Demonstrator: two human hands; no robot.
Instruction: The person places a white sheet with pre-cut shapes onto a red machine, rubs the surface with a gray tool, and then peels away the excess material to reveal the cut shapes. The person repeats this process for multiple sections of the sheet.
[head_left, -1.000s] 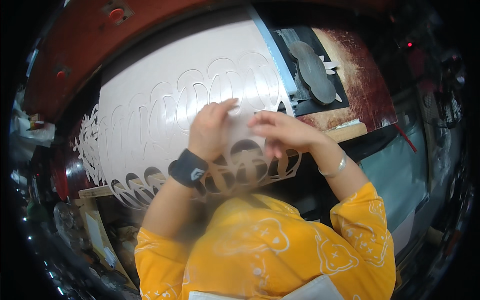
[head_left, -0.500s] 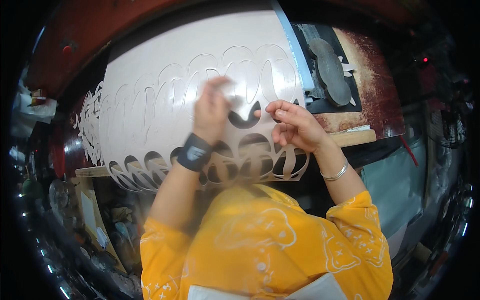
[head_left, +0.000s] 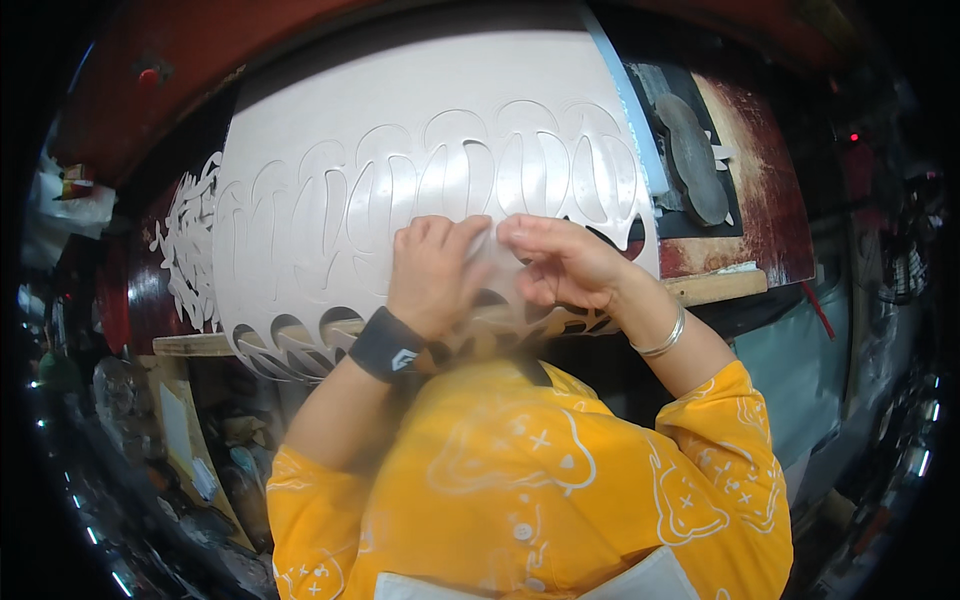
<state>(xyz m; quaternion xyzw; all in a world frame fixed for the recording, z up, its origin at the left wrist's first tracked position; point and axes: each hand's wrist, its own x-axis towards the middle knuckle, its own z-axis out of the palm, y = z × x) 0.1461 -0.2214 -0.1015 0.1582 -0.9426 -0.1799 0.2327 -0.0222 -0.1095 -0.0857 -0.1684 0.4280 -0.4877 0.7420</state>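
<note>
Broadly, by size —
Desk (head_left: 760,180): dark red, worn top with a pale wooden front edge; it carries everything below.
White sheet (head_left: 420,120): large, pale, glossy, cut with rows of looping oval shapes; it covers most of the desk and its lower edge hangs over the front as open scallops.
Cut-out scraps (head_left: 185,250): white, lacy offcuts lying at the sheet's left edge.
Grey ovals (head_left: 692,150): a few flat grey oval pieces on a dark panel to the right of the sheet, well apart from the hands.
Left hand (head_left: 432,275): black wristband on the forearm; the grip is clenched, fingers curled onto a thin translucent piece (head_left: 495,262) at the sheet's lower middle.
Right hand (head_left: 562,262): silver bangle at the wrist; thumb and fingers pinch the same piece from the other side, fingertips touching the left hand's.
Piece held: between both hands, just above the sheet's scalloped edge; its outline is blurred.
Risk: the thin bridges between cut loops look fragile; I judge a sharp or uneven pull would tear them, or crease the piece.
Risk: the overhanging edge could snag on a yellow sleeve (head_left: 700,470).
Labels, signs: none legible; a small pale logo patch on the wristband (head_left: 388,350).
</note>
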